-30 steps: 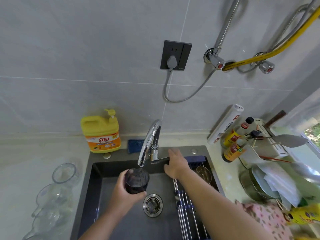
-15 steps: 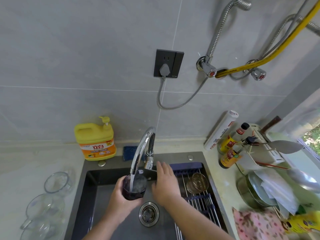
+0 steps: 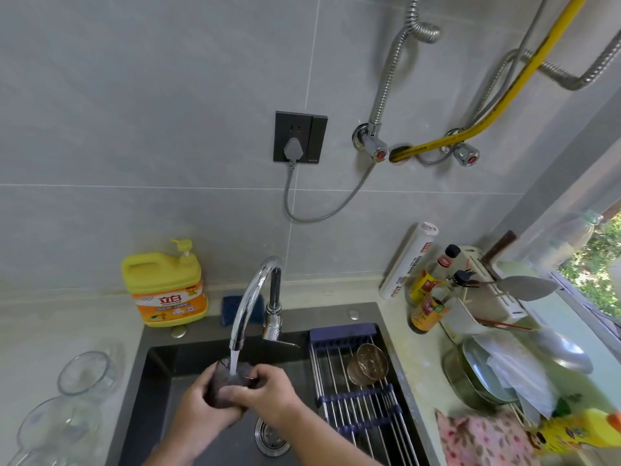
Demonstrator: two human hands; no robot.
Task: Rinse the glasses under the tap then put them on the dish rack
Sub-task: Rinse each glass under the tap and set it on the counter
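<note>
we hold the glass [image 3: 224,383] over the dark sink [image 3: 158,368], right under the tap [image 3: 252,294], and water runs into it. our left hand [image 3: 196,410] curls round its left side, and our right hand [image 3: 270,395] grips it from the right. another glass [image 3: 368,363] lies on the dish rack [image 3: 356,403] to the right. clear glasses [image 3: 85,373] wait on the left counter.

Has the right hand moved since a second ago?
Yes. The right hand has left the tap lever and come down toward the person, now gripping the glass under the spout.
</note>
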